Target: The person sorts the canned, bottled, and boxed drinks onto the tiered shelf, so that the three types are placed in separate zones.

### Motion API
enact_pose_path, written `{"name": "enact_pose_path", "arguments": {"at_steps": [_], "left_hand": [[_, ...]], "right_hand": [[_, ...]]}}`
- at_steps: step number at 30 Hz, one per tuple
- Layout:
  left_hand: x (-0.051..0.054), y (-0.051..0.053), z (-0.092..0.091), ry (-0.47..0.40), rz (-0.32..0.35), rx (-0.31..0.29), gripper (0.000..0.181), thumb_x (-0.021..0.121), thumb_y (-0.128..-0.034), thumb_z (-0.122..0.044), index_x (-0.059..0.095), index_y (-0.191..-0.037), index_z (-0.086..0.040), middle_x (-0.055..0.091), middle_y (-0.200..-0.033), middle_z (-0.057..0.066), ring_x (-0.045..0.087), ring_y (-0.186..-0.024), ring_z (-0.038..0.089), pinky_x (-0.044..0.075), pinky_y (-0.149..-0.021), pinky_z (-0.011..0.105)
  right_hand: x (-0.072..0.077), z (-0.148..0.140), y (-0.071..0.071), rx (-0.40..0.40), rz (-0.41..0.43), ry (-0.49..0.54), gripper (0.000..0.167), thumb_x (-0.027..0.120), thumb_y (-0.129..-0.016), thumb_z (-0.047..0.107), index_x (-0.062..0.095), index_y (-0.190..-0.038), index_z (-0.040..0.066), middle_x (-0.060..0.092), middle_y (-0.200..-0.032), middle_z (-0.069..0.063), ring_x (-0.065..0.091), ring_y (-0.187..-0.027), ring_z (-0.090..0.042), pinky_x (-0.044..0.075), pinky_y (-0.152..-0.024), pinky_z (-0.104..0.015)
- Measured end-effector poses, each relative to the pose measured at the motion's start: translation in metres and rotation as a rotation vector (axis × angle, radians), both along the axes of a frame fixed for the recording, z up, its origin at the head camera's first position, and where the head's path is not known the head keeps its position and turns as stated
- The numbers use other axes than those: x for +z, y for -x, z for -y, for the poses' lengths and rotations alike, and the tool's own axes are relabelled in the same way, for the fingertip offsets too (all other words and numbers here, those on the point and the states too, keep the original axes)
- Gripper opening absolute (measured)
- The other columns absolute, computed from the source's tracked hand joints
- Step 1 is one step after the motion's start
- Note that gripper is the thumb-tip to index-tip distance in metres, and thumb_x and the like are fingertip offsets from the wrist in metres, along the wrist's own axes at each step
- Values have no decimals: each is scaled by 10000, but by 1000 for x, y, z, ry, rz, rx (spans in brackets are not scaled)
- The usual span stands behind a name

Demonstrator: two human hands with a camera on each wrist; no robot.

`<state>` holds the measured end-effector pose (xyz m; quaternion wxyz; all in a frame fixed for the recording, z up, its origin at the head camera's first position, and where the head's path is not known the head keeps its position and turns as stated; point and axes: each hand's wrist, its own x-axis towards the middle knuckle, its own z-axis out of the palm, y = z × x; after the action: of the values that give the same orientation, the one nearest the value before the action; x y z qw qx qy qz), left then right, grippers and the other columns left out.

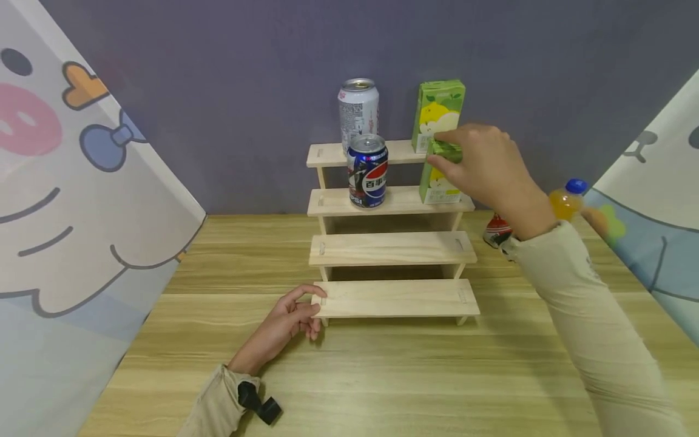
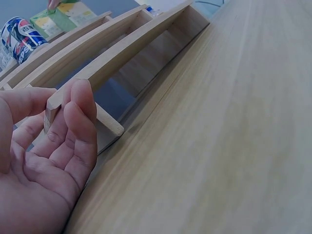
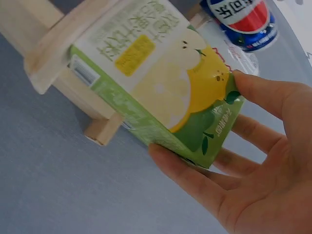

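A small wooden stepped rack (image 1: 394, 298) stands on the table. My left hand (image 1: 281, 321) pinches the left end of its lowest step between thumb and fingers, clearly seen in the left wrist view. On the second step from the top, my right hand (image 1: 486, 165) grips the upper part of a green juice carton (image 3: 170, 83) standing upright at the right end. Left of it on the same step is a blue Pepsi can (image 1: 368, 173). On the top step stand a white can (image 1: 358, 109) and another green juice carton (image 1: 438, 112).
Right of the rack, partly behind my right forearm, are a bottle of orange drink with a blue cap (image 1: 568, 199) and a red item (image 1: 497, 230). A dark wall (image 1: 262, 109) rises behind the rack. Cartoon-printed panels (image 1: 71, 182) flank the table.
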<state>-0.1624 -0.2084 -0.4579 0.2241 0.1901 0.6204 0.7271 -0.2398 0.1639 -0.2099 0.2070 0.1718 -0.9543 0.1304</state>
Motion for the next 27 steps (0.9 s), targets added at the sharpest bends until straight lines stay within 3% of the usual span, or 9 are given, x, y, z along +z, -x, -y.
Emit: {"name": "enact_pose_path", "arguments": {"at_steps": [6,10,14,17,21,23,27], "left_hand": [[1,-1,0,-9,-11,-7,312,504,-1049,-135,473,-1336,-18,673,-755,68,628,-661,182,564,-623,311],[0,-1,0,-12,-16,0,311,513,-1046,-135,478,-1335,-26,674,-754,62,625,-657,175,564,-617,307],[-4,0,-1,-9,-12,-6,299,515,-1044,-123,487,-1330,-40,674,-749,54,625,-655,164,563,-616,296],[-6,1,-2,-20,-8,-13,282,514,-1043,-109,497,-1318,-50,678,-749,59,633,-654,160,568,-613,295],[-5,1,1,-28,-11,-9,271,513,-1044,-109,503,-1309,-55,681,-744,63,643,-655,166,570,-613,299],[-4,2,3,-27,-15,-10,271,501,-1049,-111,498,-1313,-51,675,-740,64,639,-655,174,565,-613,301],[-3,3,3,-19,-4,-18,270,500,-1050,-117,494,-1314,-59,673,-740,61,638,-659,180,561,-621,299]], "right_hand": [[-23,2,0,-47,-109,88,524,630,-975,407,615,-1327,19,589,-1323,-239,589,-1123,-472,466,-927,-665],[-35,-1,0,-8,-171,114,551,637,-975,380,560,-1378,11,571,-1351,-230,572,-1158,-459,473,-951,-633],[-45,-16,-2,70,-152,100,599,652,-978,283,433,-1474,26,446,-1494,-204,441,-1327,-442,376,-1071,-620],[-51,-27,-4,115,-108,112,646,654,-979,221,346,-1527,73,324,-1574,-172,373,-1375,-442,356,-1078,-633],[-59,-31,1,150,-92,142,685,635,-989,229,279,-1570,170,216,-1595,-177,522,-1156,-449,523,-865,-578],[-63,-32,2,153,-93,156,708,629,-992,242,242,-1585,220,187,-1589,-191,552,-1030,-435,545,-757,-555],[-69,-39,-1,151,-104,183,759,647,-982,208,202,-1595,255,191,-1584,-197,548,-1016,-423,523,-802,-581]]}}
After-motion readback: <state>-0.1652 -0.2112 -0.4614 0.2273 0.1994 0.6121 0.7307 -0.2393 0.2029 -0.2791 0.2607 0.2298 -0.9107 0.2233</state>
